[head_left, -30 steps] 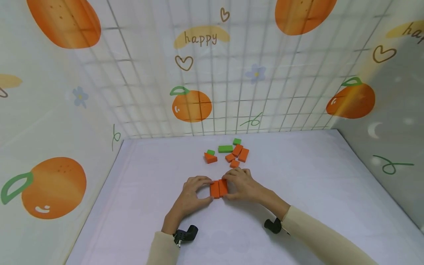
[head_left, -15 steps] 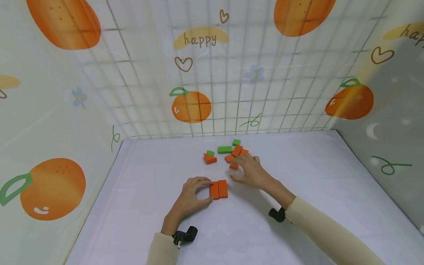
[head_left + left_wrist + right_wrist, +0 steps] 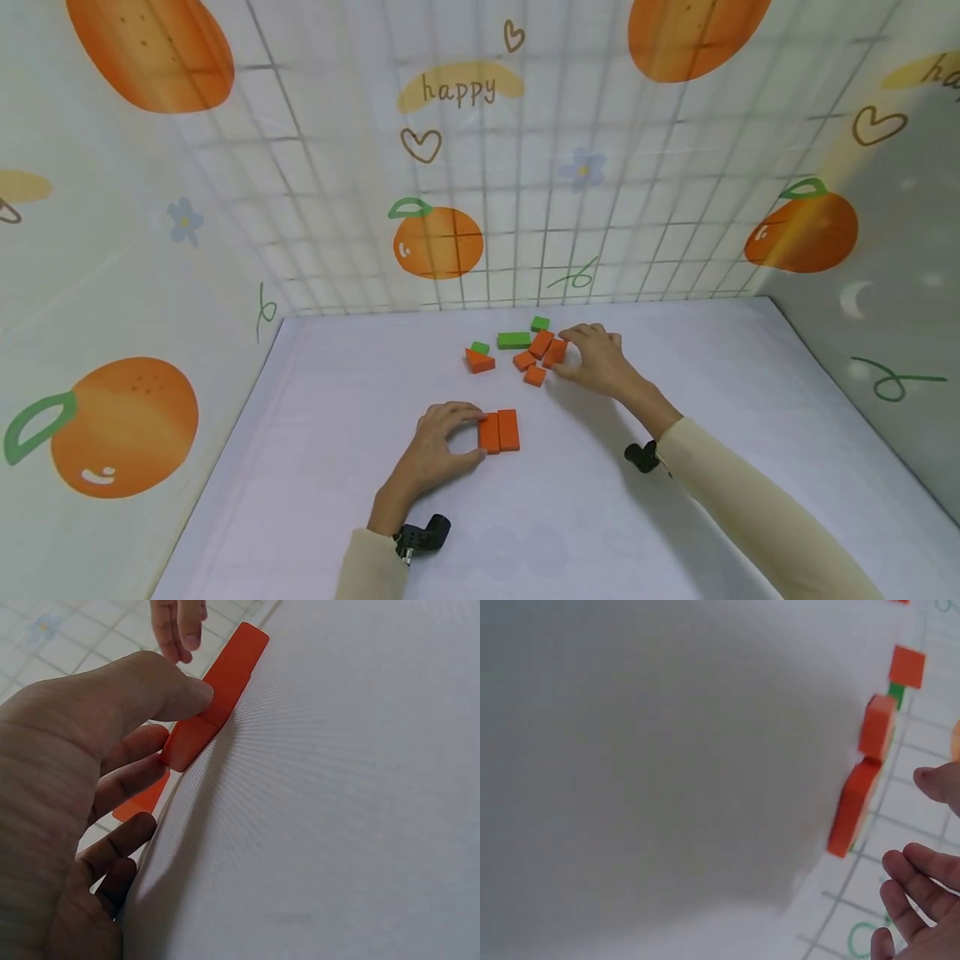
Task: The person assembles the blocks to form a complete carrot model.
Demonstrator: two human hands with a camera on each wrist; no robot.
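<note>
Two orange rectangular blocks lie side by side on the white table. My left hand [image 3: 431, 446] holds the left orange block [image 3: 489, 434] between thumb and forefinger at its two ends. The other orange block [image 3: 508, 430] lies against its right side. In the left wrist view the thumb overlaps the held block's side, over the orange face [image 3: 191, 744]. My right hand [image 3: 600, 362] is at the loose pile, thumb and fingers spread around the rightmost orange block [image 3: 555, 354]. A gap shows between those fingers and the orange block [image 3: 853, 810] in the right wrist view.
Several smaller orange blocks [image 3: 524, 361] lie left of my right hand. Behind them are a long green block [image 3: 513, 341] and a small green block [image 3: 540, 323]. An orange triangular block [image 3: 480, 361] sits farther left. A patterned curtain [image 3: 525, 208] rises behind the table [image 3: 337, 375].
My right hand has left the right block of the pair and moved away and to the right, reaching the rightmost block of the pile. My left hand has stayed at its block.
</note>
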